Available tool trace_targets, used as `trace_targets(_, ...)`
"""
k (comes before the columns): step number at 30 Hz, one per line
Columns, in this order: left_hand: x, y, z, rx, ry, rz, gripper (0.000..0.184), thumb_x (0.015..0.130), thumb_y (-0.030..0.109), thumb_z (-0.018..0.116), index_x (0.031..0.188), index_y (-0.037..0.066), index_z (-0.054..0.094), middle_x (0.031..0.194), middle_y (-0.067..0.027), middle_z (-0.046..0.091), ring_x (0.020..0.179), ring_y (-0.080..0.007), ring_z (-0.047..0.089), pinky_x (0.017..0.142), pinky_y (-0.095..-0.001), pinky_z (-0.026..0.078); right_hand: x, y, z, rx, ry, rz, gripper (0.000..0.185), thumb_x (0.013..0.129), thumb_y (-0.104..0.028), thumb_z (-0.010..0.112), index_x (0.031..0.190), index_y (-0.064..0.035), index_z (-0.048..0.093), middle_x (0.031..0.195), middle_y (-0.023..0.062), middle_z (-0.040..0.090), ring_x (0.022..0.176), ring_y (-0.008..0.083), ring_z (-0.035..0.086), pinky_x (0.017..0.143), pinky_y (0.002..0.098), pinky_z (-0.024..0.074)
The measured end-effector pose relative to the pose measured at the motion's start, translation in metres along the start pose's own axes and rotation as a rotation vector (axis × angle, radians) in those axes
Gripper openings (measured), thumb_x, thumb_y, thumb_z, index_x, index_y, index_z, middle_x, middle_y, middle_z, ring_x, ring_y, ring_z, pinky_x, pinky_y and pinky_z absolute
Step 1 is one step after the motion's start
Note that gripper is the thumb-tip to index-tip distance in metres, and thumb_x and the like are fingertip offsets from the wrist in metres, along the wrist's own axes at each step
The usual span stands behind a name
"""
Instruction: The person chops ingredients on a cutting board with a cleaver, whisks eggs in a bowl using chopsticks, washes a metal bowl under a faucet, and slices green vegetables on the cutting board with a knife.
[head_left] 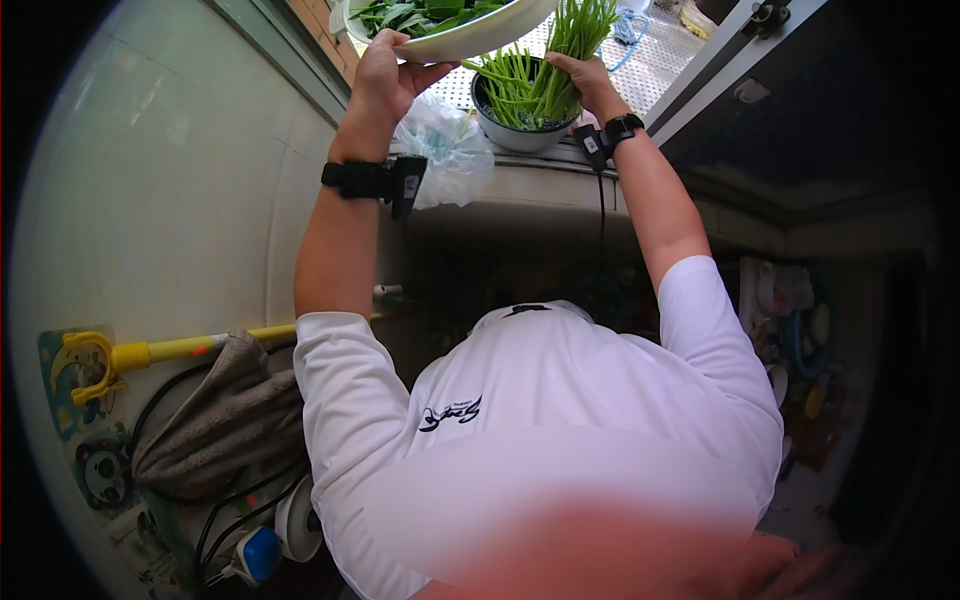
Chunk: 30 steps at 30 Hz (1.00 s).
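At the top of the head view, my left hand [388, 75] grips the rim of a white basin [470, 38], which is tilted and holds dark green leaves [420, 14]. My right hand [590, 80] is closed around a bunch of green leafy stalks [577, 35]. The lower stalks reach into a grey-white pot [523, 135] with a dark inside, standing on the ledge below the basin. A crumpled clear plastic bag [445, 150] lies on the ledge, left of the pot and beneath my left hand.
An open window frame [715, 65] borders the ledge on the right, with a perforated metal sheet [655, 75] beyond. Tiled wall [190, 190] rises on the left. Lower left are a yellow pole [190, 347], a grey-brown towel [225, 420] and dark cables [215, 525].
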<state>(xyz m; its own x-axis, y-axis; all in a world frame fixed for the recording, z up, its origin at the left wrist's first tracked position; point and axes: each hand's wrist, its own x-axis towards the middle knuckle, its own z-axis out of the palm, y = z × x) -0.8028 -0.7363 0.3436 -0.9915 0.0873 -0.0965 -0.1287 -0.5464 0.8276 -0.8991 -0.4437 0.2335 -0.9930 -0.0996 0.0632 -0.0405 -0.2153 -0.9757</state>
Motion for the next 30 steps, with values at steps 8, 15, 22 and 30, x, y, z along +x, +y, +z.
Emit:
trace_targets(8,-0.001,-0.006,-0.004,-0.028,-0.001,-0.011,0.026,0.088,0.018,0.038,0.098,-0.006,0.036,0.105,-0.0357,0.052,0.090,-0.0491,0.062,0.077,-0.0425,0.061,0.004,-0.004,0.001,0.114,0.118,-0.050,0.033,0.074,-0.009,0.076,0.099,0.0060,0.061,0.093,0.0128,0.066,0.078,0.0231,0.067,0.066,0.0363,0.0574)
trace_targets(15,0.003,0.005,-0.010,-0.030,0.004,0.033,0.031,0.089,0.018,0.038,0.101,-0.010,0.038,0.105,-0.0357,0.052,0.090,-0.0490,0.062,0.079,-0.0429,0.060,0.003,-0.032,-0.006,0.258,0.076,-0.096,0.026,0.077,-0.008,0.074,0.099,-0.0003,0.062,0.089,0.0082,0.065,0.077,0.0214,0.066,0.068,0.0363,0.0576)
trace_targets(22,0.010,0.013,-0.005,-0.047,-0.021,0.022,0.036,0.089,0.018,0.037,0.105,-0.014,0.036,0.106,-0.0351,0.052,0.093,-0.0493,0.061,0.080,-0.0447,0.060,0.001,-0.027,-0.008,0.209,0.096,0.234,0.019,0.076,-0.008,0.072,0.088,0.0042,0.064,0.079,0.0125,0.067,0.066,0.0252,0.068,0.062,0.0391,0.0583)
trace_targets(30,0.016,0.007,-0.014,-0.048,-0.021,-0.003,0.031,0.090,0.018,0.037,0.104,-0.010,0.034,0.110,-0.0347,0.048,0.098,-0.0506,0.059,0.082,-0.0476,0.059,-0.004,-0.040,-0.021,0.182,-0.001,0.308,0.018,0.081,-0.015,0.069,0.091,-0.0007,0.062,0.083,0.0104,0.066,0.070,0.0230,0.067,0.069,0.0377,0.0588)
